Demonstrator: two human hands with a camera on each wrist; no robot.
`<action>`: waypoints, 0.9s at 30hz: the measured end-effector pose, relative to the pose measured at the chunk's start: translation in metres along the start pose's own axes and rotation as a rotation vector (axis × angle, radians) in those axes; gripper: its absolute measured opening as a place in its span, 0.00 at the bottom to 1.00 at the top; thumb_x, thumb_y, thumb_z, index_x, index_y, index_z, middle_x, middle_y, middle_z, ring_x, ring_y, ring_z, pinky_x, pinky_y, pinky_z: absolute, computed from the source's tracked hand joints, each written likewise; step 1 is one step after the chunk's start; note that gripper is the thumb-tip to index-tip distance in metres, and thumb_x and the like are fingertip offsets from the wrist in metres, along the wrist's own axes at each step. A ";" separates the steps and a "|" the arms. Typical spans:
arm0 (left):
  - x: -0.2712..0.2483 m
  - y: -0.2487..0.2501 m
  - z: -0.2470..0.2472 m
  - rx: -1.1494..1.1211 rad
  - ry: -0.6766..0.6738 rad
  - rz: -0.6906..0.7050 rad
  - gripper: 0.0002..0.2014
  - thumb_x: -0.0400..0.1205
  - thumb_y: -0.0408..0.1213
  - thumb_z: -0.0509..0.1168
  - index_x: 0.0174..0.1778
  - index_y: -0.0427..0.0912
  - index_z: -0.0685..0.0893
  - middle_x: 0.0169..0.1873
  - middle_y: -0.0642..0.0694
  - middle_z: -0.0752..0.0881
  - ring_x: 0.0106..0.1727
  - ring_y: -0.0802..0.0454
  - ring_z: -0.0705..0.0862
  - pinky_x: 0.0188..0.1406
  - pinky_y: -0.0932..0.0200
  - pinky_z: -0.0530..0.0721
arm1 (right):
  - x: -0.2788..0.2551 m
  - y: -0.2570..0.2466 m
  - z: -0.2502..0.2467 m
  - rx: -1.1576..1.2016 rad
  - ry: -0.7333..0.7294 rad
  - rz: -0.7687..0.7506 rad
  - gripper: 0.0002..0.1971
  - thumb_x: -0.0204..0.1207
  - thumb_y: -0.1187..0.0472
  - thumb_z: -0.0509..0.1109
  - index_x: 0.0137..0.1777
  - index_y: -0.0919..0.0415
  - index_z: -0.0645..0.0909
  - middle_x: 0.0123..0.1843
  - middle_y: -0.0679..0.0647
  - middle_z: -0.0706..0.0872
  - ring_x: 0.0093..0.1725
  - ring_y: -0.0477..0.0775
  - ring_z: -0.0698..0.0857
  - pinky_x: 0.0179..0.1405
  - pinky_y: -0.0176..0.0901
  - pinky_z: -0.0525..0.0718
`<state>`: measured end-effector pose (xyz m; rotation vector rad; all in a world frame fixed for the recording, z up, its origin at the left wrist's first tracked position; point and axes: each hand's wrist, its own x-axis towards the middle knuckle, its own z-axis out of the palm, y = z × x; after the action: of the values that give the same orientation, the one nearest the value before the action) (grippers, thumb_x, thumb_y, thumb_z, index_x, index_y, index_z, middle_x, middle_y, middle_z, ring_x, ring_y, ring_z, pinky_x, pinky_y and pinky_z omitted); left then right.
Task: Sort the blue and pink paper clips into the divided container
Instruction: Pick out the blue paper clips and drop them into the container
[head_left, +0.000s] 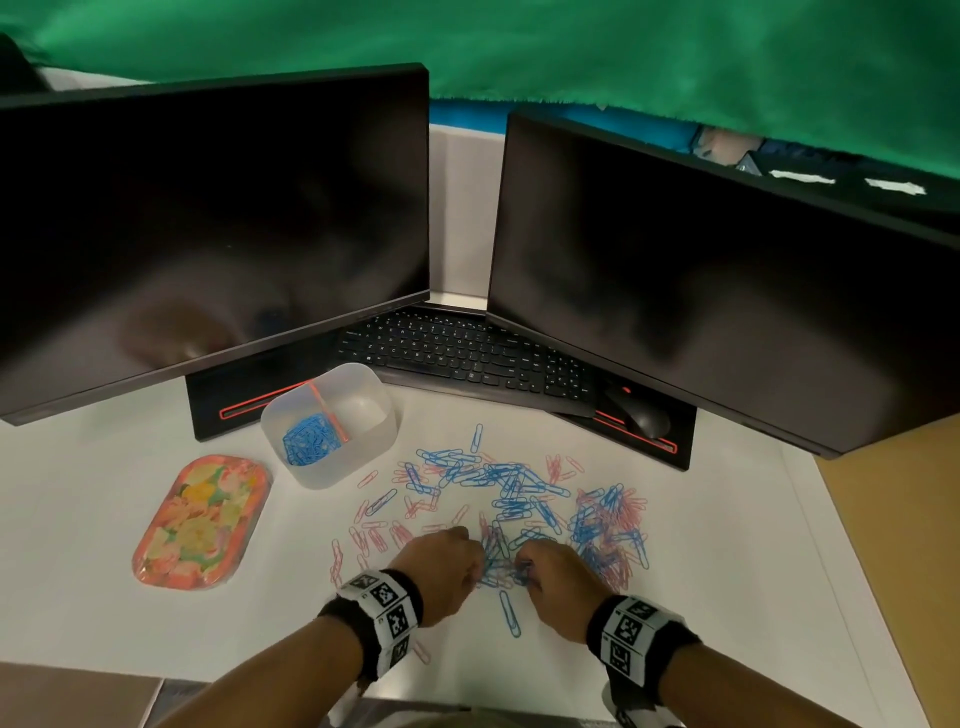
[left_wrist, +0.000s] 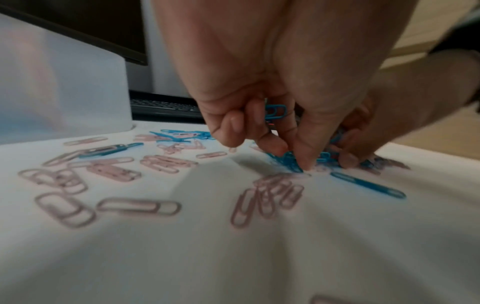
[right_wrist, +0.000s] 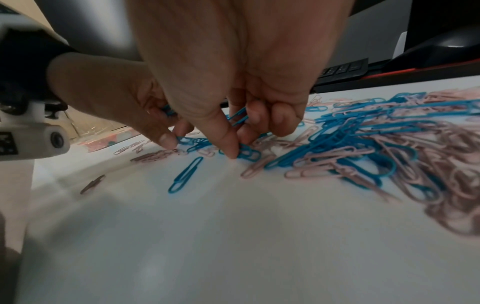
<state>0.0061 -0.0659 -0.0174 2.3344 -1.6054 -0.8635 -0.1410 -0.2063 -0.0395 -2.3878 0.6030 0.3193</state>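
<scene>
Blue and pink paper clips (head_left: 519, 499) lie mixed on the white table. The clear divided container (head_left: 363, 457) stands at the back left, with blue clips (head_left: 309, 439) in its left compartment. My left hand (head_left: 475, 564) and right hand (head_left: 524, 571) meet over the near edge of the pile. In the left wrist view, the left hand (left_wrist: 298, 162) keeps blue clips (left_wrist: 275, 111) in its curled fingers and pinches more on the table. My right hand (right_wrist: 239, 148) holds blue clips (right_wrist: 239, 117) and pinches another blue clip (right_wrist: 248, 154). A single blue clip (head_left: 510, 613) lies between my wrists.
A floral oval tray (head_left: 200, 522) lies left of the container. Two dark monitors (head_left: 208, 218) overhang the back, with a black keyboard (head_left: 467, 353) and mouse (head_left: 641, 415) beneath. The white table ends at the right against a brown surface (head_left: 893, 545).
</scene>
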 end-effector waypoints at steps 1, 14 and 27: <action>0.000 -0.002 -0.001 -0.020 0.023 -0.011 0.07 0.81 0.40 0.60 0.50 0.49 0.82 0.52 0.50 0.81 0.51 0.48 0.83 0.51 0.56 0.83 | 0.000 0.000 0.000 -0.007 -0.002 0.005 0.11 0.76 0.68 0.60 0.55 0.59 0.78 0.54 0.55 0.82 0.51 0.55 0.82 0.52 0.44 0.82; -0.008 -0.045 -0.023 -0.573 0.274 -0.267 0.10 0.80 0.32 0.66 0.52 0.50 0.87 0.40 0.58 0.84 0.41 0.62 0.81 0.40 0.83 0.70 | 0.001 0.000 -0.006 0.016 -0.028 -0.038 0.08 0.79 0.66 0.61 0.43 0.51 0.69 0.44 0.45 0.72 0.41 0.39 0.73 0.41 0.26 0.71; -0.030 -0.056 -0.082 -1.549 0.479 -0.460 0.10 0.82 0.23 0.58 0.46 0.34 0.85 0.30 0.42 0.79 0.28 0.50 0.81 0.27 0.59 0.75 | 0.047 -0.071 -0.067 1.034 -0.241 0.097 0.05 0.81 0.71 0.64 0.45 0.64 0.78 0.40 0.61 0.84 0.28 0.48 0.72 0.25 0.36 0.70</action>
<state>0.0886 -0.0306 0.0341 1.4340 0.0428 -0.9427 -0.0602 -0.2170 0.0317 -1.3115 0.5751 0.2433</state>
